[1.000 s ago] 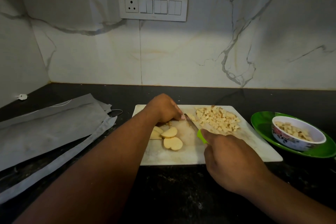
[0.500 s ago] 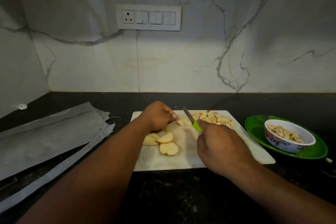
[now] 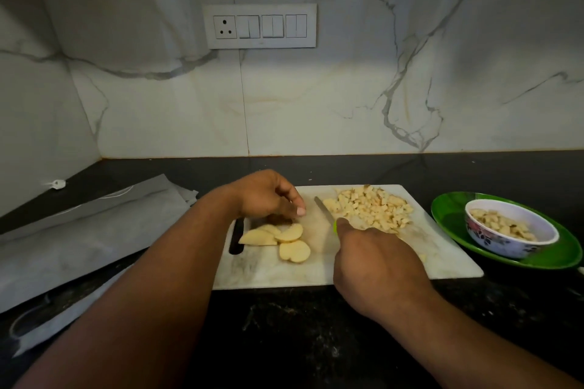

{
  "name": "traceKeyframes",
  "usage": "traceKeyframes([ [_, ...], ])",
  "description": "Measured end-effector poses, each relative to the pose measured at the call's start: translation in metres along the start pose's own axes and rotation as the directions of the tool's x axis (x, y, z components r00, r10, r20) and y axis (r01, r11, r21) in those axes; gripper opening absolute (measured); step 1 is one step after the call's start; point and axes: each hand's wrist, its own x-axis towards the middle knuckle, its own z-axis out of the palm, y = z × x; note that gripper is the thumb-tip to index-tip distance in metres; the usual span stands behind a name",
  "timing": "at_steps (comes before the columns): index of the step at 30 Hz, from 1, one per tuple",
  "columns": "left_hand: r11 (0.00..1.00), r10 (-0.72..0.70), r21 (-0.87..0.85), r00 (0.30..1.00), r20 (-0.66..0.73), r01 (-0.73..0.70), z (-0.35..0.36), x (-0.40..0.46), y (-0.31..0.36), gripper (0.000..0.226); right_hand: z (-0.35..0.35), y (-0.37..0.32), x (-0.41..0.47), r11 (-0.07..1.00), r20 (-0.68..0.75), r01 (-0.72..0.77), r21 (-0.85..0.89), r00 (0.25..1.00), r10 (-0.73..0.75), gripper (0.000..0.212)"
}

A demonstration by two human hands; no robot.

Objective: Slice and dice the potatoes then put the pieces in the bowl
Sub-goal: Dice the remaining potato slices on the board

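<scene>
White marble with grey veins covers the wall behind a dark speckled bench (image 3: 300, 335), and a white switch panel (image 3: 259, 26) with one socket sits on that wall above the work area. From the head camera, a white cutting board (image 3: 271, 271) lies on the bench in the middle of the scene, its handle slot at the left end. Three or four pale potato slices (image 3: 279, 239) lie overlapping on the left part of the board, near the slot. A heap of diced potato (image 3: 373, 207) sits on the far right part of the board. The left hand (image 3: 268, 196) rests at the far left of the board just beyond the slices, its fingers curled downward with the fingertips at the board; whether its grip holds anything underneath cannot be told. The right hand (image 3: 376, 265) has its grip closed round the green handle of a knife (image 3: 324, 210), whose blade points away toward the far side and lies between the left hand and the diced heap. To the right of the board, a green plate (image 3: 455, 221) stands on the bench and carries a white floral bowl (image 3: 505, 241) holding more diced pieces. Grey sheets of paper (image 3: 82, 237) are spread over the left side of the bench.
</scene>
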Motion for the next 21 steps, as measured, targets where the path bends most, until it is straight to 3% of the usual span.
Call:
traceKeyframes([
  [6, 0.974, 0.036, 0.214, 0.98, 0.198, -0.079, -0.015, -0.022, 0.022, 0.044, -0.003, 0.008, -0.001, 0.999, -0.029, -0.034, 0.033, 0.999, 0.034, 0.059],
  [10, 0.931, -0.102, 0.361, 0.919, 0.382, -0.047, -0.007, -0.026, 0.035, 0.06, -0.003, 0.007, 0.001, 0.998, -0.044, 0.005, 0.058, 0.999, -0.002, 0.061],
  [14, 0.857, -0.168, 0.513, 0.915, 0.366, -0.048, 0.005, -0.025, 0.044, 0.055, -0.003, 0.01, 0.001, 0.994, -0.034, 0.015, 0.11, 0.999, -0.012, 0.055],
  [21, 0.878, -0.099, 0.476, 0.948, 0.301, -0.059, 0.006, -0.021, 0.036, 0.038, -0.003, 0.012, 0.0, 0.986, -0.047, 0.035, 0.165, 0.999, -0.027, 0.051],
])
